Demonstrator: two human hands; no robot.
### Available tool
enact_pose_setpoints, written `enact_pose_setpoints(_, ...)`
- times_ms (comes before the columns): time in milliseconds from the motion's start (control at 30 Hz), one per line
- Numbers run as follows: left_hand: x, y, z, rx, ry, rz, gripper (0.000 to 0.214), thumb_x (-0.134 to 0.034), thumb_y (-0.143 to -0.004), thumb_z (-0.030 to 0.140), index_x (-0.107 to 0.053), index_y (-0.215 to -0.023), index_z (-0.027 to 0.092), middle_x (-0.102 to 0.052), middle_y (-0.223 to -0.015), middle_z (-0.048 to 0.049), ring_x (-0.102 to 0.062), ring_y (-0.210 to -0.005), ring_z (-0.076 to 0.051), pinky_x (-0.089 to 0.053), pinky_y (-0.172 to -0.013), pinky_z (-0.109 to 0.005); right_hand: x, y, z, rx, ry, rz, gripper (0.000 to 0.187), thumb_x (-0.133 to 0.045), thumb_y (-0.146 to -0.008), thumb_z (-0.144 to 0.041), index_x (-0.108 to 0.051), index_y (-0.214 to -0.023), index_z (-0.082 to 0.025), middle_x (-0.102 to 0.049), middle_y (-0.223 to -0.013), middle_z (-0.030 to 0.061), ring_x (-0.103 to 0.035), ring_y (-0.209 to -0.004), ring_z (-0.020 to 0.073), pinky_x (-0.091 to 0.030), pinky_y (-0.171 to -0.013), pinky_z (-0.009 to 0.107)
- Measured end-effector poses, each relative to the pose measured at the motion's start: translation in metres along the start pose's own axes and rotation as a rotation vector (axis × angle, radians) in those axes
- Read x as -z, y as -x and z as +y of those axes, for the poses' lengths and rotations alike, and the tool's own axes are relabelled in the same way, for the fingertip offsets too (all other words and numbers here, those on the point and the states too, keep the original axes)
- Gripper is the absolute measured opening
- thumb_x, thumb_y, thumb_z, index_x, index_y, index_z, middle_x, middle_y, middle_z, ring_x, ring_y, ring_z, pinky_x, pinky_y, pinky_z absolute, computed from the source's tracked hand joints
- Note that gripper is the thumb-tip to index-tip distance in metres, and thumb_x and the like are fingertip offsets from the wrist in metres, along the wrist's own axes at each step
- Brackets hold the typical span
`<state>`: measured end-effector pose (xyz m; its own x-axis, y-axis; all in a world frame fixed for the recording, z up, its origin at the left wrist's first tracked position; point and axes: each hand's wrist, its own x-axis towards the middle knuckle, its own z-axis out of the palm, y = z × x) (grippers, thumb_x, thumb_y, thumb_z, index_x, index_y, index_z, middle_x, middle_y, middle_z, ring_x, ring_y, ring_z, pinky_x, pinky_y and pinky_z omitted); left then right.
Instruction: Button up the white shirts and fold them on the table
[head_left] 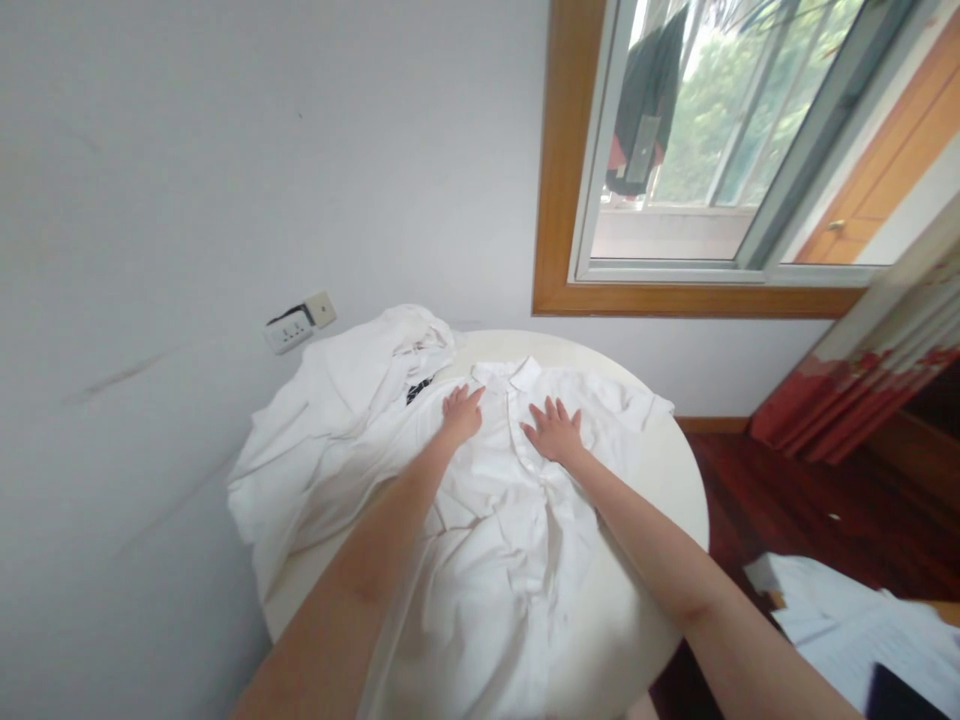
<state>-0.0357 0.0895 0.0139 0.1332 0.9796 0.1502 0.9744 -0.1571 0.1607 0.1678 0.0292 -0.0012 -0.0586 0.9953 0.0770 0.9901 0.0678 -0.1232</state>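
A white button-up shirt (495,520) lies spread on a round white table (679,490), its collar toward the wall and its lower part wrinkled. My left hand (463,414) rests on the shirt just below the collar's left side, fingers stretched out. On the other side of the button strip, my right hand (553,430) lies flat on the chest with its fingers spread. Neither hand grips the cloth. A heap of white clothes (330,410) covers the table's left side, with a small black-and-white patterned patch (418,390) showing near my left hand.
Behind the table stands a white wall with a power socket (289,330). A wood-framed window (551,200) is at the upper right, and a red and cream curtain (825,390) hangs beside it. Papers (855,630) lie at the lower right above the dark red floor (772,500).
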Motion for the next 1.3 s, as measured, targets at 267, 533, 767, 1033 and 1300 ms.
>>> enact_pose_setpoints(267,-0.008,0.078,-0.008,-0.109,-0.058,0.019,0.064,-0.030,-0.087,0.064,-0.038,-0.141,0.032,-0.028,-0.153,-0.0062,-0.023,-0.140,-0.032,-0.017,-0.108,-0.063,0.006,-0.001,-0.002,-0.003,-0.041,-0.014,0.078,-0.018,-0.082,-0.078,-0.028,-0.146,-0.034,-0.013,-0.156,0.0107,-0.005,-0.142,0.0354,-0.003,-0.104,0.067)
enact_pose_setpoints(533,-0.002,0.075,-0.033,-0.077,-0.067,0.011,0.067,-0.029,-0.087,0.065,-0.037,-0.142,0.029,-0.030,-0.152,-0.0074,-0.023,-0.140,-0.032,-0.016,-0.110,-0.060,0.005,0.001,0.044,0.070,-0.006,0.003,0.069,-0.018,-0.090,-0.066,-0.029,-0.146,-0.029,-0.019,-0.155,0.0050,-0.013,-0.142,0.0284,-0.011,-0.110,0.057)
enact_pose_setpoints(767,-0.004,0.074,-0.030,-0.061,-0.069,-0.013,0.068,-0.028,-0.086,0.065,-0.035,-0.143,0.029,-0.027,-0.153,-0.0071,-0.021,-0.141,-0.033,-0.015,-0.110,-0.061,0.012,-0.007,0.089,0.133,-0.029,0.050,0.048,-0.023,-0.098,-0.034,-0.042,-0.141,-0.023,-0.034,-0.150,0.0053,-0.027,-0.139,0.0205,-0.022,-0.112,0.042)
enact_pose_setpoints(1033,-0.001,0.049,-0.024,0.001,-0.068,-0.096,0.072,-0.021,-0.085,0.069,-0.030,-0.145,0.030,-0.020,-0.155,-0.0069,-0.016,-0.142,-0.033,-0.011,-0.109,-0.062,0.022,0.033,0.048,0.133,-0.032,-0.021,0.049,-0.028,-0.096,-0.045,-0.041,-0.140,-0.028,-0.035,-0.149,0.0078,-0.029,-0.137,0.0297,-0.026,-0.106,0.055)
enact_pose_setpoints(1300,0.013,0.055,-0.002,-0.108,-0.136,0.055,0.054,-0.031,-0.092,0.047,-0.042,-0.139,0.023,-0.040,-0.146,-0.0103,-0.032,-0.135,-0.031,-0.025,-0.108,-0.055,0.003,0.030,0.030,0.047,0.013,0.025,0.052,-0.023,-0.095,-0.052,-0.032,-0.144,-0.034,-0.021,-0.155,0.0047,-0.014,-0.142,0.0304,-0.014,-0.107,0.061)
